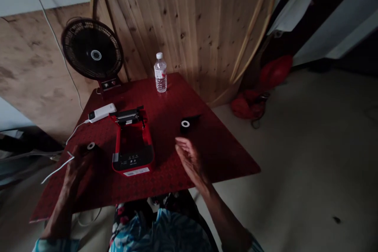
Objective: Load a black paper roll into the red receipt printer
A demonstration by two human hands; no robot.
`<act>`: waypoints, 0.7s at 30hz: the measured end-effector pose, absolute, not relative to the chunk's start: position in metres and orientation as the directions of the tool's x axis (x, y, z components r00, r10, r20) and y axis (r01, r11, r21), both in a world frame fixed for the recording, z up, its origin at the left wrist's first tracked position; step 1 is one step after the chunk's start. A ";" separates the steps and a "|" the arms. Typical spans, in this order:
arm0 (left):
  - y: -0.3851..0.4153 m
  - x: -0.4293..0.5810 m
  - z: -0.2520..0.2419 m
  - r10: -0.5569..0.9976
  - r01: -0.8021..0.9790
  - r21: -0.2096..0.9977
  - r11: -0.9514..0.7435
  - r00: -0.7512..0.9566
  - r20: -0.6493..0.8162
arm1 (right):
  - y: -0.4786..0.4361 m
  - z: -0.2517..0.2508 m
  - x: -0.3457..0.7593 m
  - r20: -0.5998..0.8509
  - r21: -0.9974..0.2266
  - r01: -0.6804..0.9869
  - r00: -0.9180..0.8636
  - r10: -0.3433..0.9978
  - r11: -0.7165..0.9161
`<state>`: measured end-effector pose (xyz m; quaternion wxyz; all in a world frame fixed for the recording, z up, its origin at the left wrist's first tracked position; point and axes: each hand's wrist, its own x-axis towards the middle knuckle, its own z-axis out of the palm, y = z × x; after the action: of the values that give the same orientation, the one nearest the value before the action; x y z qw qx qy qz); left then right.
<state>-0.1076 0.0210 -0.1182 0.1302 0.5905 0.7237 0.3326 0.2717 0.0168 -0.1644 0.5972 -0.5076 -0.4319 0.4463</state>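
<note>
A red label printer [132, 149] sits on the red table [165, 98] with its lid raised toward the far side. My left hand [77, 164] is closed around a dark roll with a white core [90, 146] at the printer's left. My right hand [190, 159] hovers right of the printer, fingers stretched out and holding nothing. A second dark roll with a white core [186, 123] lies on the table just beyond my right hand.
A black desk fan [92, 49] stands at the table's far left corner. A clear water bottle [160, 73] stands at the far edge. A white adapter [102, 112] with a cable lies left of the printer. Red items [251, 102] lie on the floor.
</note>
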 end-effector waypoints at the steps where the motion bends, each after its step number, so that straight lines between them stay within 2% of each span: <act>1: 0.019 -0.111 -0.121 0.949 0.756 0.652 0.058 -0.245 0.200 | 0.018 -0.167 0.285 0.103 -0.994 -0.010 0.297 0.949 0.111; 4: 0.017 -0.118 -0.125 0.957 0.707 0.704 0.063 -0.244 0.159 | 0.034 -0.168 0.312 0.241 -0.966 0.195 0.431 0.870 0.171; 7: 0.018 -0.118 -0.128 0.943 0.675 0.730 0.103 -0.301 0.146 | 0.058 -0.161 0.315 0.379 -0.907 0.336 0.389 0.839 0.254; 10: 0.011 -0.109 -0.131 0.923 0.709 0.686 0.161 -0.354 0.149 | 0.080 -0.156 0.310 0.441 -0.856 0.436 0.334 0.833 0.278; 12: 0.000 -0.097 -0.130 0.923 0.782 0.612 0.116 -0.312 0.224 | 0.090 -0.158 0.308 0.434 -0.853 0.449 0.331 0.838 0.265; 16: -0.031 -0.068 -0.120 0.853 0.889 0.457 -0.034 -0.212 0.476 | 0.093 -0.163 0.315 0.325 -0.923 0.325 0.378 0.867 0.205; 19: -0.052 -0.050 -0.102 0.767 0.920 0.393 -0.009 -0.245 0.593 | 0.081 -0.153 0.319 0.138 -0.990 0.057 0.385 0.913 0.126; 21: -0.063 -0.037 -0.087 0.748 0.911 0.412 0.008 -0.280 0.602 | 0.067 -0.138 0.315 0.054 -0.979 -0.168 0.320 0.946 0.113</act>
<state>-0.0369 -0.0631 -0.0869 -0.1063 0.5907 0.7021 0.3832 0.3150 0.0671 -0.1383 0.6380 -0.5032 -0.3864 0.4366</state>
